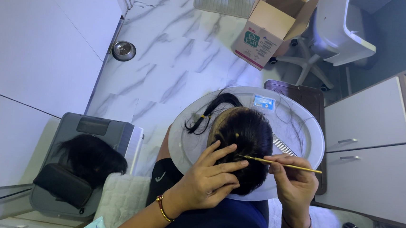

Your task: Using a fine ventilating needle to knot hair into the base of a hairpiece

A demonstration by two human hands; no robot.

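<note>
Honestly, the slim gold ventilating needle [283,164], pinched in the right hand [296,182], could slip and snag strands, because the left hand [210,176] only presses spread fingers [228,164] on the dark wig [246,145] on the round tray [302,128].

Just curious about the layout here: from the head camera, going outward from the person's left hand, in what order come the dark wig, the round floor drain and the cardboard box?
From the left hand:
1. Dark wig, right under its fingers.
2. Round floor drain, upper left on the marble floor.
3. Cardboard box, at the top; nearly as far as the drain, a close call.
</note>
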